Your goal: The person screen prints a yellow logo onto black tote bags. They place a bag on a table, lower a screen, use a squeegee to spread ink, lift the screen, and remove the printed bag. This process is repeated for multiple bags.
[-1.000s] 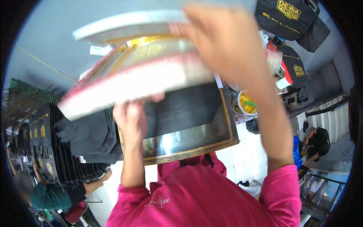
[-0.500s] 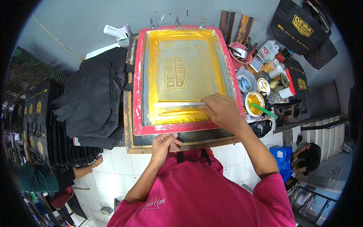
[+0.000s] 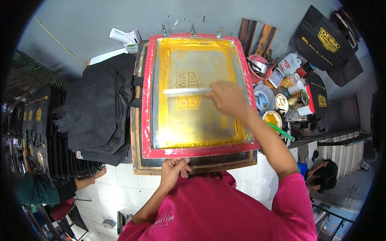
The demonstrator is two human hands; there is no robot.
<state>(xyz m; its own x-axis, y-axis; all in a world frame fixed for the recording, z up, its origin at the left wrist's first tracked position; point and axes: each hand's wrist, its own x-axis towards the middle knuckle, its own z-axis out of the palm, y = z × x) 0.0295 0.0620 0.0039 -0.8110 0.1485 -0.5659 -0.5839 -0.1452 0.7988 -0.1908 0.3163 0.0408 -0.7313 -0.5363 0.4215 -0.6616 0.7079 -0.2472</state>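
Note:
A screen printing frame (image 3: 147, 120) with a red border lies on a wooden-edged board (image 3: 136, 162) in front of me. Yellow ink is smeared along the sides of its mesh, and an emblem (image 3: 188, 105) shows in the middle. My right hand (image 3: 227, 98), blurred by motion, grips a pale squeegee (image 3: 187, 92) that lies crosswise over the emblem. At the frame's near edge is my left hand (image 3: 175, 170), its fingers curled closed; whatever they pinch is hidden.
Black fabric bags (image 3: 98, 108) are stacked at the left. On the right stand an ink tub (image 3: 272, 118) with a green stick (image 3: 281, 131), several jars and a pink basin (image 3: 257, 66). Printed bags (image 3: 321, 38) hang beyond. Other people (image 3: 325, 174) are at the lower right and far left.
My right hand has pushed the squeegee away from me, from the near part of the mesh to its middle. My left hand stays at the near edge. The view has shifted slightly.

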